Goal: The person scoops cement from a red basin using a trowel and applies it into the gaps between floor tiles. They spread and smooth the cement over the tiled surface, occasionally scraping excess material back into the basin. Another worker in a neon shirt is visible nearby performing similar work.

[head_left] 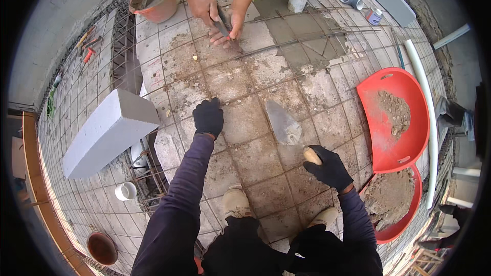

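My right hand, in a black glove, is wrapped round the wooden handle of a pointing trowel. Its pale, dusty blade lies low over the steel rebar mesh, pointing away from me. My left hand, also gloved in black, is closed at the mesh to the left of the blade; whatever its fingers grip is hidden. Under the bars lie pale blocks dusted with loose mortar. Across from me, a co-worker's bare hands hold a dark tool with a red part low over the mesh.
Red tubs with rubble stand at right, beside a long white pipe. White foam blocks lie at left and far right. A mortar bucket stands far left, near hand tools. Wet mortar covers blocks beyond the trowel.
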Motion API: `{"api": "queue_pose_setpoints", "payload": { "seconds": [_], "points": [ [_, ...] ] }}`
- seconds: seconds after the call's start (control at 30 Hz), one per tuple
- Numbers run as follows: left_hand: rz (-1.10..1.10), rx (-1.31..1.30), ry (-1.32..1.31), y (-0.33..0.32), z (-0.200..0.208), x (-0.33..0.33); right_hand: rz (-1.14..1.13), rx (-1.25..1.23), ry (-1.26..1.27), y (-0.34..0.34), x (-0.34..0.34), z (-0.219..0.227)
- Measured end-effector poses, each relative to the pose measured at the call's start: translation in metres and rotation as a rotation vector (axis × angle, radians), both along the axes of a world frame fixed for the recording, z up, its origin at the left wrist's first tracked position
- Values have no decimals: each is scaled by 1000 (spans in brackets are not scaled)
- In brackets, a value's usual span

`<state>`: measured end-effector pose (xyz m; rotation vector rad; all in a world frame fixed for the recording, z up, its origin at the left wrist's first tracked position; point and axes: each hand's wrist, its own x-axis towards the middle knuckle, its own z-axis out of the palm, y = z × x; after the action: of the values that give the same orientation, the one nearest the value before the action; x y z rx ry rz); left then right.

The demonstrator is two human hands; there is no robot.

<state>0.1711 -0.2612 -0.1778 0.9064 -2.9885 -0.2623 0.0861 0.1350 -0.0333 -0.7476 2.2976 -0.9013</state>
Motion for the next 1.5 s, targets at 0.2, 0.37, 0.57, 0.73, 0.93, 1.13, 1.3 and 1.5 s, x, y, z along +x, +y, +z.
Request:
{"api": "queue_pose_setpoints", "payload": {
  "seconds": [0.2,0.37,0.57,0.73,0.93,1.13,1.3,1.5],
  "points": [
    [63,204,183,0,14,12,192,12,144,-58,21,-15],
    [153,-31,435,13,23,52,251,98,271,-76,17,-27],
    [296,446,226,29,-7,46,177,115,235,-108,20,-51],
    [357,457,323,27,-26,24,161,-43,237,-155,20,-79],
    [269,838,345,5,-18,34,269,-103,84,-162,8,-95],
    [389,645,331,22,10,52,277,-100,92,-132,5,-94],
    [300,562,338,26,24,67,265,-71,60,-109,-1,-77],
    [321,472,383,28,27,104,209,-82,14,-71,-9,-48]
  ]
}}
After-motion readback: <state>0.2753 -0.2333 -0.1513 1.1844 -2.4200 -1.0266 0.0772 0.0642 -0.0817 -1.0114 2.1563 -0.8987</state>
